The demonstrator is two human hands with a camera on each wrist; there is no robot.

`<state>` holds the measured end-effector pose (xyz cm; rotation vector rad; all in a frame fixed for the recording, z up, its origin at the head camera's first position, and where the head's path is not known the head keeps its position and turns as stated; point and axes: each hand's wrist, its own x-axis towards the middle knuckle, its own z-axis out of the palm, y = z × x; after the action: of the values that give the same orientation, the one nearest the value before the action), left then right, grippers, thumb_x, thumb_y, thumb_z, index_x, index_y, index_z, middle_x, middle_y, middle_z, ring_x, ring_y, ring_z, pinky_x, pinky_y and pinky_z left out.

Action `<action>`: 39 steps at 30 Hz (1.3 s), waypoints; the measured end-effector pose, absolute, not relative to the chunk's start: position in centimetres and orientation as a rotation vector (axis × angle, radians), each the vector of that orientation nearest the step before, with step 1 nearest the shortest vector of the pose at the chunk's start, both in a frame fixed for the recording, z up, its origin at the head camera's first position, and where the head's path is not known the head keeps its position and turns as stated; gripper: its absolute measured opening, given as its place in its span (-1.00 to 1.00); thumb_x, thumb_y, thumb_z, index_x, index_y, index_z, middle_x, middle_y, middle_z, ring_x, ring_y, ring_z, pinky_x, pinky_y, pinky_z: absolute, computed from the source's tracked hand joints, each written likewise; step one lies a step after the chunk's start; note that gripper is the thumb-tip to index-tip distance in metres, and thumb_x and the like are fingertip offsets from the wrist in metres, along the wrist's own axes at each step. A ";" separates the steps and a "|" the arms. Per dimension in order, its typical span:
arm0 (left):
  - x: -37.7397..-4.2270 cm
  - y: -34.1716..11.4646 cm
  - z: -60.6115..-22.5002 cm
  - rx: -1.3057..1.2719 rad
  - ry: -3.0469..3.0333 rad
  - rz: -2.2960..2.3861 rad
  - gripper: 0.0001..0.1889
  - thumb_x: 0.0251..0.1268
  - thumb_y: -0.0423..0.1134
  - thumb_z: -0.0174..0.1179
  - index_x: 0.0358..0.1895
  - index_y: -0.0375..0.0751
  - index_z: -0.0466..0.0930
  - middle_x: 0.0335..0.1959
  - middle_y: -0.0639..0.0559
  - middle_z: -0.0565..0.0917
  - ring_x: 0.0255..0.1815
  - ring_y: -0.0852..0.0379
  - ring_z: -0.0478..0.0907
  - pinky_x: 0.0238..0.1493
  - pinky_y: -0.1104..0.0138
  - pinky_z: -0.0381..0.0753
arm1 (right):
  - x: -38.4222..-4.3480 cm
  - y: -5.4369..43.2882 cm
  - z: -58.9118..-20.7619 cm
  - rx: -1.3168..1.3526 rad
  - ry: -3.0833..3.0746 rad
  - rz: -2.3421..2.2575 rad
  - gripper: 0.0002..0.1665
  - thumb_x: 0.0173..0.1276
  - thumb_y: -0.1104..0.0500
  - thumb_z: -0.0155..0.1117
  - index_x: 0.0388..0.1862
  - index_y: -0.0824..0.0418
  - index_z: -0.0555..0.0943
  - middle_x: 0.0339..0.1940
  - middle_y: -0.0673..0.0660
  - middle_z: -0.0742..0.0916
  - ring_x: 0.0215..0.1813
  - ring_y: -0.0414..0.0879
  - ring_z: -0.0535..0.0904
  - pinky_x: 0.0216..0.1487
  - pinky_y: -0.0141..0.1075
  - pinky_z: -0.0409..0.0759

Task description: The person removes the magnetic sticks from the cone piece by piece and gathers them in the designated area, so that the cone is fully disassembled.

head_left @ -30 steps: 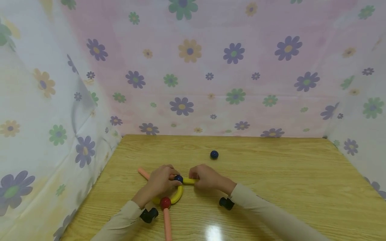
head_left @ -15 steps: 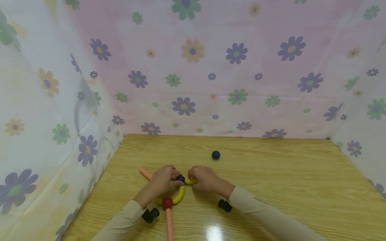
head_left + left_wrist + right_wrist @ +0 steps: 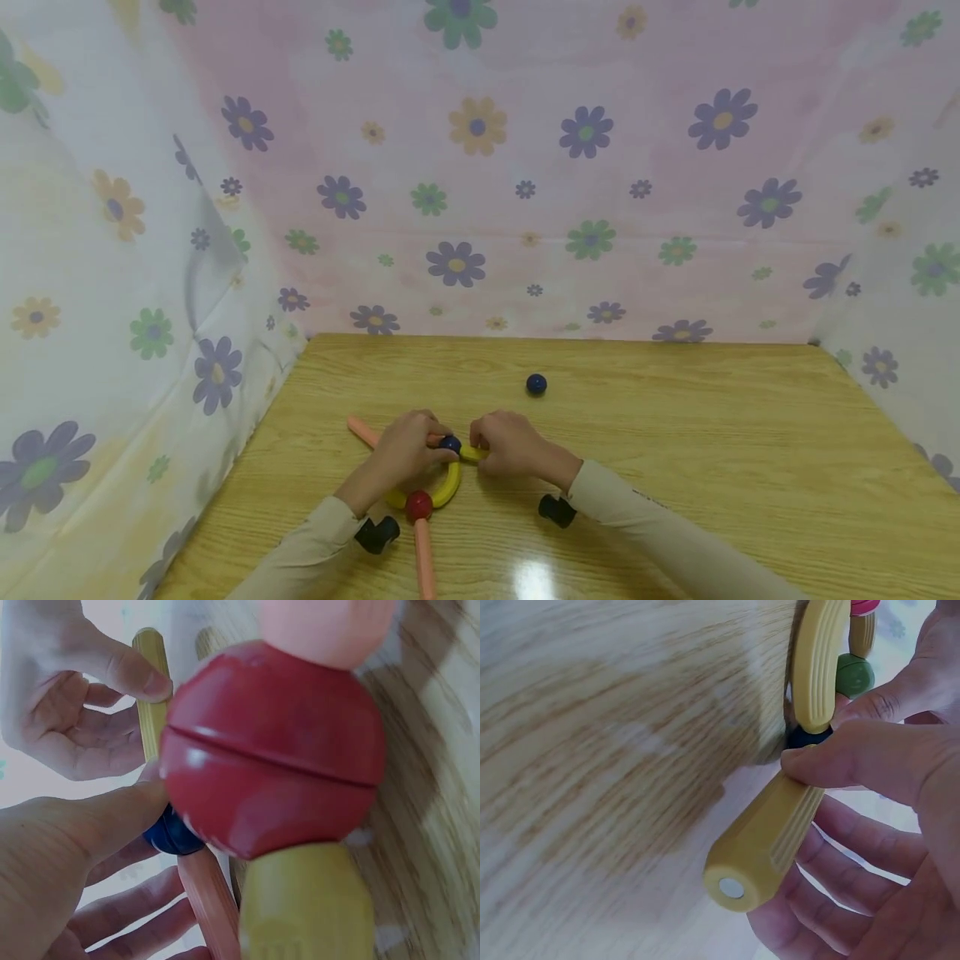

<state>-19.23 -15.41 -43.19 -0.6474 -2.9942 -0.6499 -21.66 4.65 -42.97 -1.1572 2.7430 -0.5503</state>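
Observation:
My left hand [image 3: 401,450] pinches a dark blue ball [image 3: 450,445] between thumb and fingers. The right hand [image 3: 517,450] grips a yellow magnetic rod [image 3: 761,832], whose one end touches that ball. In the right wrist view the rod's free end shows a round metal disc. A curved yellow rod [image 3: 452,483] runs from the blue ball to a red ball [image 3: 419,505]. From the red ball a salmon rod [image 3: 424,554] extends toward me. Another salmon rod [image 3: 362,430] pokes out beyond the left hand. A green ball [image 3: 855,675] shows in the right wrist view.
A loose blue ball [image 3: 536,384] lies farther back on the wooden table [image 3: 675,433]. Flowered cloth [image 3: 525,208] hangs behind the table and along both sides. Each wrist carries a black camera [image 3: 377,534].
The right hand has edged slightly closer to the held blue ball, and less of the yellow rod shows between the hands. The left hand keeps its pinch on the ball.

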 end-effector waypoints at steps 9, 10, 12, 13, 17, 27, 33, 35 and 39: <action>-19.0 -14.9 -43.2 -0.653 -2.990 -0.669 -0.66 0.05 -0.09 0.40 -0.11 -0.17 0.73 -0.25 -0.01 0.64 -0.25 0.05 0.55 -0.30 0.28 0.56 | -21.2 4.5 -42.5 -1.157 2.778 -0.489 -0.82 -0.04 0.27 0.44 -0.41 0.17 0.62 -0.55 -0.07 0.56 -0.51 -0.25 0.37 -0.47 -0.40 0.36; -19.0 -14.9 -43.2 -0.665 -2.976 -0.677 -0.67 0.05 -0.11 0.40 -0.12 -0.18 0.73 -0.26 -0.02 0.64 -0.25 0.04 0.55 -0.29 0.26 0.56 | -21.2 4.6 -42.5 -1.156 2.781 -0.483 -0.83 -0.05 0.28 0.42 -0.44 0.18 0.62 -0.57 -0.07 0.54 -0.52 -0.25 0.35 -0.49 -0.41 0.34; -19.0 -14.8 -43.4 -0.683 -2.944 -0.706 -0.70 0.04 -0.15 0.42 -0.15 -0.19 0.74 -0.28 -0.01 0.64 -0.25 0.04 0.55 -0.28 0.25 0.56 | -21.1 4.7 -42.5 -1.150 2.793 -0.471 -0.84 -0.08 0.30 0.41 -0.47 0.18 0.60 -0.59 -0.08 0.53 -0.54 -0.25 0.32 -0.51 -0.41 0.31; -19.0 -14.9 -43.6 -0.690 -2.927 -0.717 -0.75 0.05 -0.18 0.41 -0.19 -0.20 0.75 -0.30 -0.01 0.65 -0.27 0.05 0.55 -0.29 0.26 0.56 | -21.1 4.8 -42.4 -1.139 2.800 -0.462 -0.84 -0.10 0.31 0.39 -0.51 0.19 0.59 -0.62 -0.07 0.49 -0.56 -0.25 0.28 -0.53 -0.41 0.26; -18.6 -15.4 -44.2 -0.694 -2.907 -0.754 -0.81 0.03 -0.21 0.42 -0.33 -0.24 0.75 -0.37 -0.01 0.66 -0.38 0.14 0.53 -0.40 0.36 0.50 | -21.1 5.2 -42.5 -1.094 2.796 -0.466 -0.83 -0.16 0.35 0.37 -0.52 0.19 0.59 -0.63 -0.08 0.49 -0.58 -0.25 0.26 -0.55 -0.41 0.24; -19.0 -15.8 -43.3 -0.821 -2.928 -0.812 -0.79 0.10 -0.34 0.32 -0.20 -0.38 0.70 -0.25 -0.16 0.69 -0.21 -0.02 0.62 -0.22 0.21 0.60 | -21.1 5.5 -42.8 -1.103 2.775 -0.509 -0.80 -0.12 0.33 0.42 -0.45 0.17 0.62 -0.56 -0.08 0.54 -0.51 -0.24 0.37 -0.49 -0.40 0.36; -18.1 -16.9 -42.0 -0.728 -3.026 -0.825 -0.76 0.14 -0.33 0.31 -0.13 -0.36 0.66 -0.16 -0.12 0.63 -0.11 -0.07 0.57 -0.12 0.12 0.56 | -21.1 5.2 -42.4 -1.146 2.680 -0.583 -0.73 -0.07 0.35 0.40 -0.31 0.19 0.65 -0.56 -0.08 0.54 -0.50 -0.26 0.36 -0.46 -0.41 0.39; -17.4 -17.4 -41.6 -0.660 -3.068 -0.797 -0.76 0.12 -0.33 0.33 -0.14 -0.32 0.66 -0.17 -0.09 0.61 -0.12 -0.06 0.55 -0.16 0.12 0.56 | -21.1 4.9 -42.5 -1.173 2.641 -0.600 -0.68 -0.05 0.37 0.38 -0.23 0.20 0.67 -0.55 -0.08 0.55 -0.49 -0.27 0.36 -0.45 -0.42 0.39; -16.1 -18.1 -41.2 -0.548 -3.151 -0.716 -0.77 0.06 -0.35 0.36 -0.17 -0.24 0.66 -0.25 -0.05 0.59 -0.22 0.01 0.53 -0.28 0.17 0.54 | -21.2 4.4 -42.7 -1.214 2.591 -0.604 -0.61 -0.02 0.40 0.32 -0.14 0.20 0.68 -0.54 -0.08 0.55 -0.50 -0.26 0.34 -0.45 -0.43 0.38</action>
<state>-16.14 -18.08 -41.18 -0.5485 -3.1513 -0.7161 -21.22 4.45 -42.74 -1.2139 2.5914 -0.6045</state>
